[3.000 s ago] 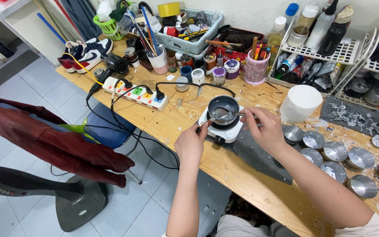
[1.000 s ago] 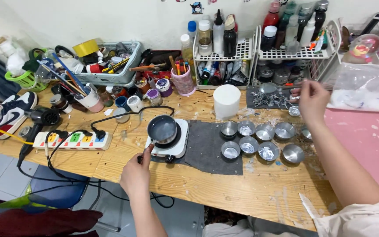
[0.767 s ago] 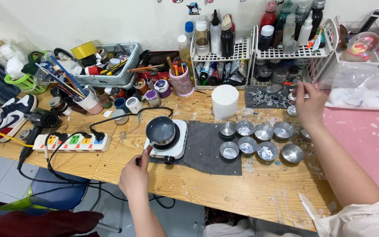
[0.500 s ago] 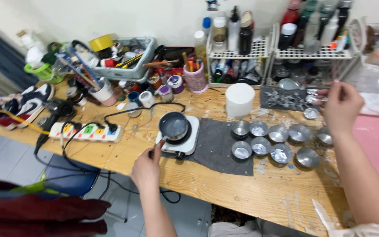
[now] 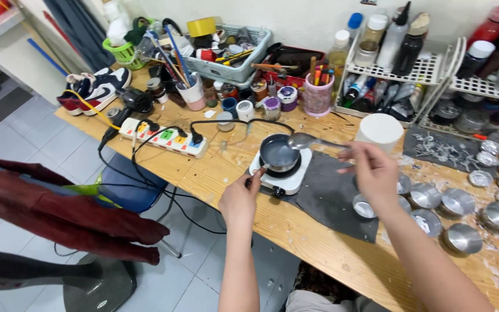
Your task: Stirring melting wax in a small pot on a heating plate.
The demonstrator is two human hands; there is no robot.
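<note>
A small dark pot [image 5: 279, 153] sits on a white electric hot plate [image 5: 282, 174] on the wooden workbench [image 5: 319, 242]. My left hand [image 5: 239, 200] grips the pot's handle at the plate's front left. My right hand [image 5: 372, 169] holds a metal spoon [image 5: 312, 141], its bowl hovering over the pot's right rim. A grey mat [image 5: 333, 199] lies right of the plate. Several small metal cups [image 5: 463, 208] stand beyond my right hand.
A white cylinder [image 5: 379, 130] stands behind the mat. A power strip [image 5: 164, 137] with black cables lies left of the plate. Jars, brush cups, a grey basket [image 5: 232, 63] and wire racks [image 5: 428, 69] line the back. A chair with red cloth [image 5: 59, 202] stands below.
My right hand came back from the far right rack area, now holding a spoon over the pot. My left hand stayed at the pot handle. The view swung left.
</note>
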